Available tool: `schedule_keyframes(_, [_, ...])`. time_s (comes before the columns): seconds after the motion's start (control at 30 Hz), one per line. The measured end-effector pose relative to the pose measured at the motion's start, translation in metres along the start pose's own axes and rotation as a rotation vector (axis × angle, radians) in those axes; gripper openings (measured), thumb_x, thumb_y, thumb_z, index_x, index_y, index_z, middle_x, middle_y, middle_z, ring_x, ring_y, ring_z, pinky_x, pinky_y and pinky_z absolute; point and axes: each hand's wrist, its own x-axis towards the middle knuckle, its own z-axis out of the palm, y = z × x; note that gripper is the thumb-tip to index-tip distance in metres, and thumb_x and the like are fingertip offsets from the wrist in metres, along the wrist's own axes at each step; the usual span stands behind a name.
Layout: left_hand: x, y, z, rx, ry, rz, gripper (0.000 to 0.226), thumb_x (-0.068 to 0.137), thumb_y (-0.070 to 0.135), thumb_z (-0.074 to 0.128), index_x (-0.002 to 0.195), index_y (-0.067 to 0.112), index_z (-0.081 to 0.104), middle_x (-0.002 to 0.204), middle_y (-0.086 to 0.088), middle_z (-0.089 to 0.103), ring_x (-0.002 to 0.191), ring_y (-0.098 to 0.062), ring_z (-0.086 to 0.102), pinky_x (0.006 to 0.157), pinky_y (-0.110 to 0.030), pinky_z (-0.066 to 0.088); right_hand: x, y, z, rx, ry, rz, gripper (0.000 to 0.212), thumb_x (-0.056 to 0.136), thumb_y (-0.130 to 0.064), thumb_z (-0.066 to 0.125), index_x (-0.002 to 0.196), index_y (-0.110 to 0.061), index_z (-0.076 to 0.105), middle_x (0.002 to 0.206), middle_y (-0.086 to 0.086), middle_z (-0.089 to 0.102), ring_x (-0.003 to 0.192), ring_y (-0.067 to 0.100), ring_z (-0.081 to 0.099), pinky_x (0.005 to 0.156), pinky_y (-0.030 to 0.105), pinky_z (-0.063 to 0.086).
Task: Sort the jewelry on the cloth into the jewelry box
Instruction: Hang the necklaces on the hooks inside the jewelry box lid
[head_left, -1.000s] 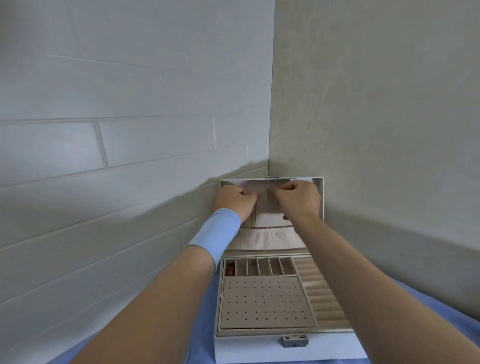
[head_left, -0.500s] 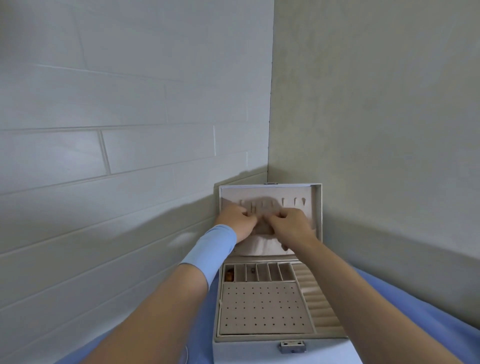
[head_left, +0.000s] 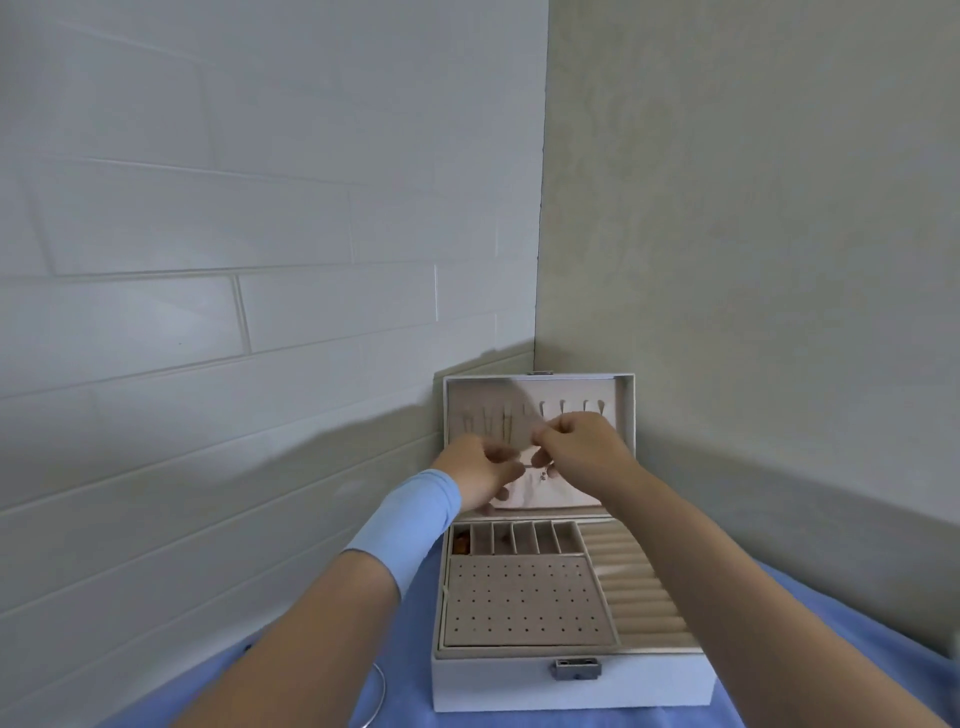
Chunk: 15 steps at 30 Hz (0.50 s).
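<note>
The white jewelry box (head_left: 519, 680) stands open on the blue cloth (head_left: 883, 649), its lid (head_left: 626, 415) upright against the wall corner. Three thin necklaces (head_left: 488, 423) hang from hooks at the lid's left. Both hands are raised in front of the lid, above its fabric pocket. My left hand (head_left: 478, 470) and my right hand (head_left: 584, 457) pinch a fine necklace chain (head_left: 531, 466) between them, and a tiny pendant (head_left: 544, 475) dangles from it. The fingers hide the chain's ends.
The box tray has a perforated earring panel (head_left: 524, 597), ring rolls (head_left: 639, 587) on the right and small compartments behind, the leftmost holding an amber piece (head_left: 460, 545). A silver bangle (head_left: 381, 693) lies on the cloth left of the box. Walls close in behind and on both sides.
Both hands have come down from the lid's top edge to its middle, uncovering the hooks. A thin chain with a pendant now shows between the fingers.
</note>
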Motion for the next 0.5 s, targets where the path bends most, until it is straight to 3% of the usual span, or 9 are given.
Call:
schedule_keyframes(0.13, [-0.003,0.012,0.018,-0.153,-0.074,0.004,0.033,0.097,0.024,0.057,0.128,0.014,0.06,0.116,0.002,0.068,0.076,-0.011,0.069,0.057,-0.022,0.048,0.001,-0.007,-0.008,-0.106,0.025,-0.067,0.023,0.092,-0.02,0.062,0.077,-0.007,0.073,0.072,0.002,0.072,0.07,0.017,0.061,0.07,0.033,0.051])
schedule_keyframes(0.27, [-0.008,0.014,0.019,-0.223,-0.171,0.01,0.02,0.097,0.029,0.057,0.112,0.021,0.067,0.101,0.008,0.076,0.069,-0.01,0.066,0.057,-0.02,0.041,0.001,-0.008,-0.017,-0.154,0.046,-0.108,0.019,0.091,-0.03,0.066,0.078,-0.017,0.073,0.067,-0.009,0.064,0.07,0.011,0.058,0.071,0.032,0.049])
schedule_keyframes(0.5, [-0.015,0.013,0.01,-0.273,-0.191,0.034,0.019,0.097,0.031,0.057,0.102,0.021,0.072,0.084,0.008,0.073,0.065,-0.01,0.059,0.056,-0.02,0.042,-0.002,-0.004,-0.025,0.061,-0.012,-0.089,0.015,0.095,-0.023,0.067,0.092,-0.01,0.073,0.082,0.002,0.068,0.067,0.012,0.059,0.059,0.02,0.05])
